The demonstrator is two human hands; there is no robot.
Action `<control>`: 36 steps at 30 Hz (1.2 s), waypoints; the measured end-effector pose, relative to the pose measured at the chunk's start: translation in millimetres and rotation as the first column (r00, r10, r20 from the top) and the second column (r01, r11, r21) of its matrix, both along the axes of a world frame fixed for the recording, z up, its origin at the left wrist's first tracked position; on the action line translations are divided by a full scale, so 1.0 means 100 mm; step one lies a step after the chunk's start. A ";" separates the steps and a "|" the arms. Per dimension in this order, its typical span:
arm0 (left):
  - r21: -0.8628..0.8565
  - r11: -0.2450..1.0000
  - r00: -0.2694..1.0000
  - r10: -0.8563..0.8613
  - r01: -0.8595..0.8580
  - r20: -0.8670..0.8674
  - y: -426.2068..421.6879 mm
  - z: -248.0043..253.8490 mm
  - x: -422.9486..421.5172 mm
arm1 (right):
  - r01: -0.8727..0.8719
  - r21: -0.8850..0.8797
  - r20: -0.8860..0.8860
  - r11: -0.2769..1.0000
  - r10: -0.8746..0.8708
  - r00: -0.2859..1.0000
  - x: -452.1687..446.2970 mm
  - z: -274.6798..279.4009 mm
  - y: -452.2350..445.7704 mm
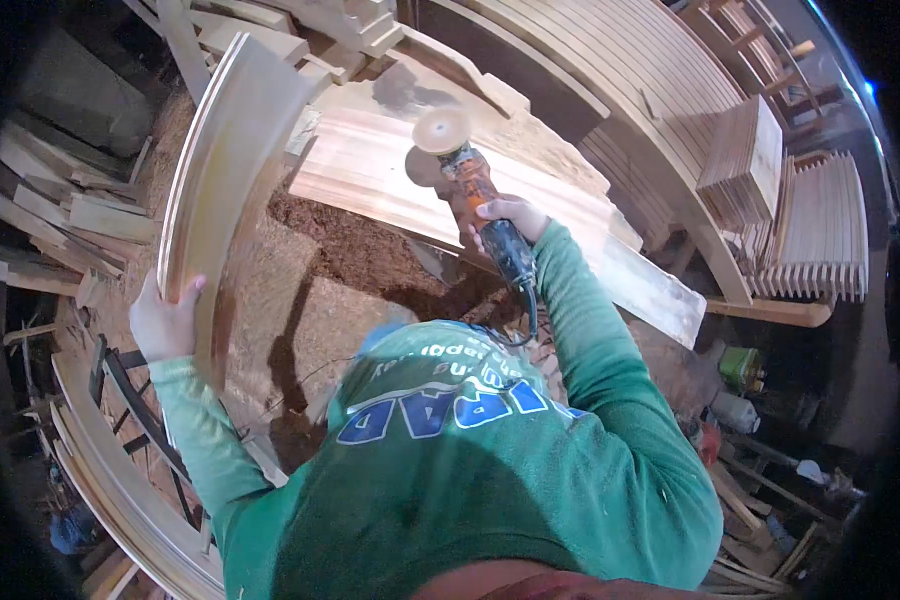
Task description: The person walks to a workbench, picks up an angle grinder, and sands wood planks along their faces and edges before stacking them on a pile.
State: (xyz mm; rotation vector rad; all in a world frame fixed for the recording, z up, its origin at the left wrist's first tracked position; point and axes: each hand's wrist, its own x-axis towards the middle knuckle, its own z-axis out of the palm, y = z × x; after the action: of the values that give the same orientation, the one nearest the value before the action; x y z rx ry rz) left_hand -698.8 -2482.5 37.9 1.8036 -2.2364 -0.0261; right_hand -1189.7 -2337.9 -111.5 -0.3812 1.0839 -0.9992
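Note:
My right hand (pixel 510 218) is wrapped round the body of an orange and black angle grinder (pixel 473 188). Its round sanding disc (pixel 441 130) faces up, above a pale wooden board (pixel 370 170). A cord leaves the grinder's rear end near my right forearm. At the left, my left hand (pixel 170 318) grips the lower part of a long curved wooden panel (pixel 235 150), thumb on its near face and fingers behind it. The panel stands tilted up from the work area, its lower end blurred.
Sawdust (pixel 360 260) covers the ground below the board. Slatted curved wooden pieces (pixel 610 70) and a ribbed stack (pixel 820 230) stand at right. Wood offcuts (pixel 60 210) pile up at left. More curved strips (pixel 120 500) lie at lower left. A green object (pixel 740 368) sits at right.

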 end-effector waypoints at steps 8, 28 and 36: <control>-0.013 0.998 0.998 0.056 -0.055 0.024 -0.18 0.04 0.60 | -0.078 0.034 -0.226 0.996 0.083 0.971 -0.16 0.18 0.16; -0.290 0.662 0.689 -0.725 0.691 -0.014 -1.05 0.84 -1.13 | 0.743 -0.212 -0.423 0.635 -0.745 0.516 -0.03 0.80 1.10; -0.580 -0.124 0.124 -0.921 0.805 0.370 -0.52 1.39 -3.22 | 0.844 -0.449 0.639 0.292 -0.555 0.532 0.03 1.26 1.51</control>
State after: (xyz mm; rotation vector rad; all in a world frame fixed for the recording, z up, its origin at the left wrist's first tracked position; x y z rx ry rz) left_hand -1021.1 -2534.9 176.4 -0.3776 -2.3311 0.3471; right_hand -1186.7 -2186.4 14.8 -0.2954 0.3831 -2.2970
